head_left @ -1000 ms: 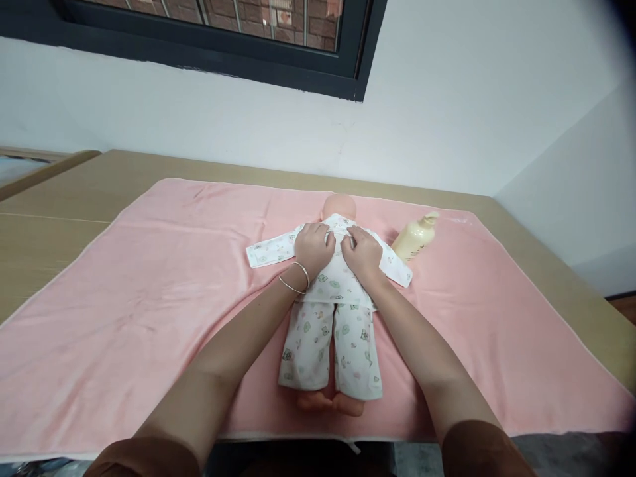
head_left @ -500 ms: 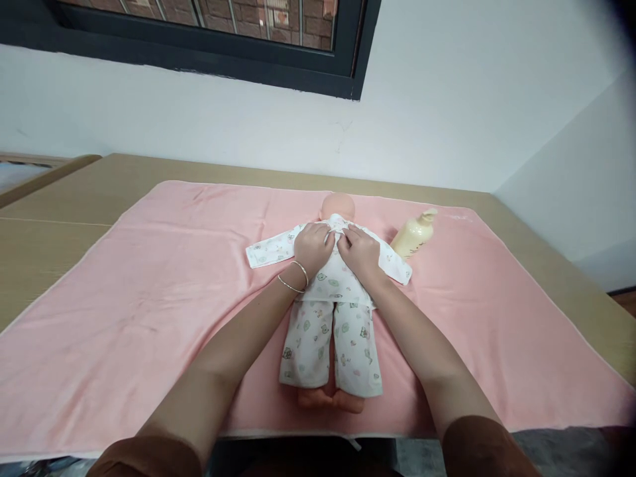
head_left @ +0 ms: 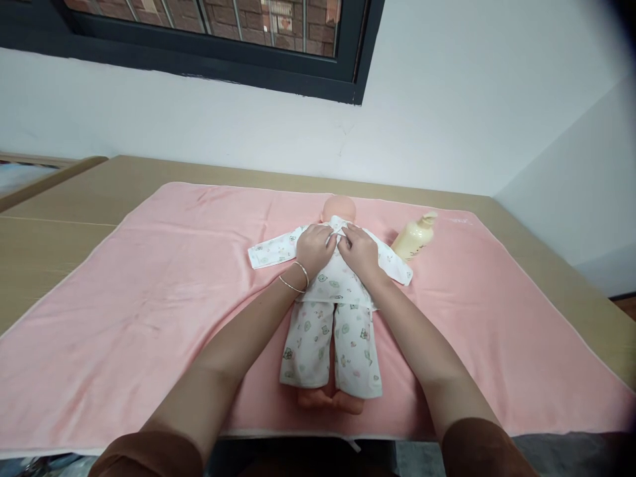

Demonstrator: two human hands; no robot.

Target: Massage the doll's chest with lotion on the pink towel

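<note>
A baby doll [head_left: 339, 207] lies on its back on a pink towel [head_left: 149, 291], dressed in a white printed shirt [head_left: 278, 250] and matching trousers [head_left: 330, 348]. My left hand [head_left: 314, 247] and my right hand [head_left: 361, 250] meet on the doll's chest just below the neck. Both pinch the front of the shirt near the collar, fingers curled. Two thin bangles [head_left: 294, 278] circle my left wrist. The doll's bare feet [head_left: 330, 401] stick out near the towel's front edge.
A cream pump bottle [head_left: 415, 237] lies tilted on the towel just right of the doll's sleeve. The towel covers a wooden table [head_left: 54, 218] that runs to a white wall. A dark-framed window [head_left: 223, 40] is above.
My hands have stayed on the doll's chest, with only slight finger movement at the shirt collar. The view shifted a little.
</note>
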